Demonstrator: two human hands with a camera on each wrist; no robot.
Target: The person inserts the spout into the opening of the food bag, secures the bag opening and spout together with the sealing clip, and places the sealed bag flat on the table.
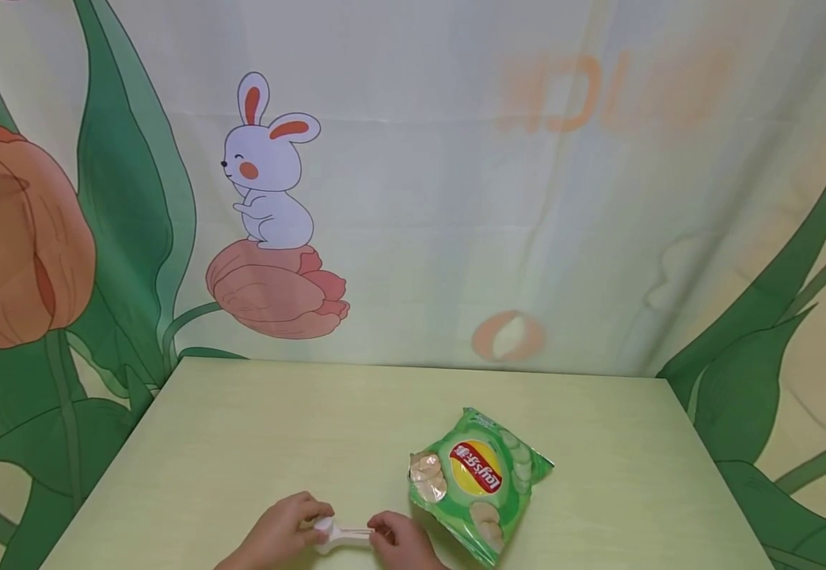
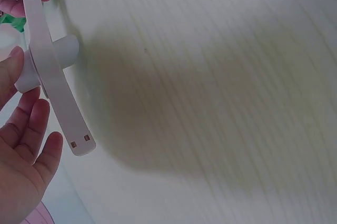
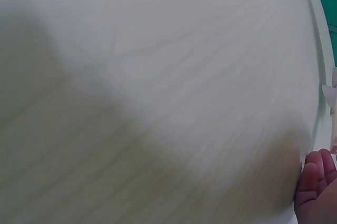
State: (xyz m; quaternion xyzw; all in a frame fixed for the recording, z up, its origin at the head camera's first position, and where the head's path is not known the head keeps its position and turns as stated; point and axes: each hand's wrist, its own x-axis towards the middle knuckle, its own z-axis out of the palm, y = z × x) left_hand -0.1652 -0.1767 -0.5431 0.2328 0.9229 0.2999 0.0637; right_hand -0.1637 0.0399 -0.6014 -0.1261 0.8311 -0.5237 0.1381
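A long white bag clip (image 1: 344,536) with a round spout-like cylinder across its middle is held between both hands, low in the head view. My left hand (image 1: 280,526) pinches the cylinder between thumb and fingers. The far end of the clip (image 2: 50,71) is gripped by the fingertips of my right hand (image 1: 405,542). Two small brownish rectangles mark the clip's near end in the left wrist view. Just beyond the right hand lies a green Lay's chip bag (image 1: 480,483). In the right wrist view, the right hand (image 3: 316,187) appears only at the edge, and little of the clip shows.
A pale wood-grain table (image 1: 298,427) carries the bag and lies under both hands. Behind it hangs a curtain (image 1: 413,198) printed with tulips, leaves and a rabbit.
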